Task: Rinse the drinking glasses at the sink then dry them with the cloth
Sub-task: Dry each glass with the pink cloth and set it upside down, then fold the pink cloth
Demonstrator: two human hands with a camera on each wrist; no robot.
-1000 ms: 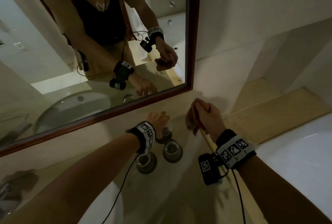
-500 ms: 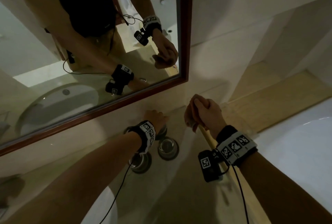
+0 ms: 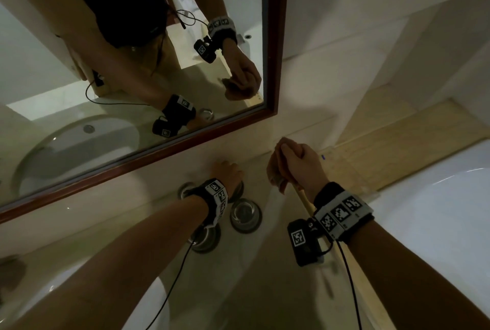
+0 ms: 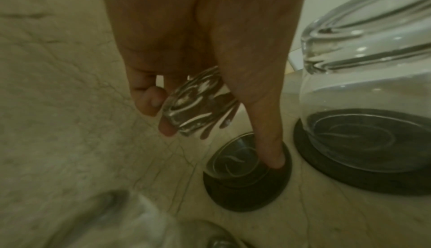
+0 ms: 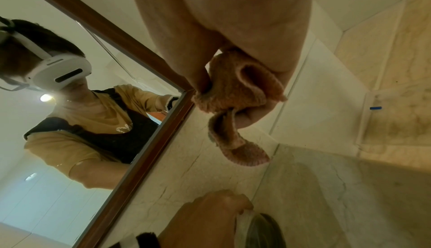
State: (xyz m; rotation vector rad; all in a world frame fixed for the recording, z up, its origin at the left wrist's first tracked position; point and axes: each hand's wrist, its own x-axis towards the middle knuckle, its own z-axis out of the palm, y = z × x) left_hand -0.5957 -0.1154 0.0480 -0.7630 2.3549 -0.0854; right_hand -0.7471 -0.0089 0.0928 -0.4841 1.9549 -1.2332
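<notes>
My left hand (image 3: 228, 173) reaches to the back of the counter and grips a clear drinking glass (image 4: 203, 104) from above. The glass's thick base is up by the fingers, and its rim meets a dark round coaster (image 4: 247, 193); the thumb runs down its side. Two more glasses stand on coasters nearby: one just right of my wrist (image 3: 245, 214) and one under it (image 3: 205, 237). My right hand (image 3: 294, 162) is held up to the right, fisted round a bunched orange cloth (image 5: 235, 89), apart from the glasses.
A wood-framed mirror (image 3: 275, 38) hangs right behind the glasses. The white sink basin (image 3: 47, 295) lies at lower left. A white tub (image 3: 437, 223) and a pale wooden ledge (image 3: 397, 144) fill the right. Another coaster (image 3: 185, 188) sits left of my wrist.
Both hands keep their holds and roughly their places. The head view has shifted slightly, so the mirror's corner sits further right.
</notes>
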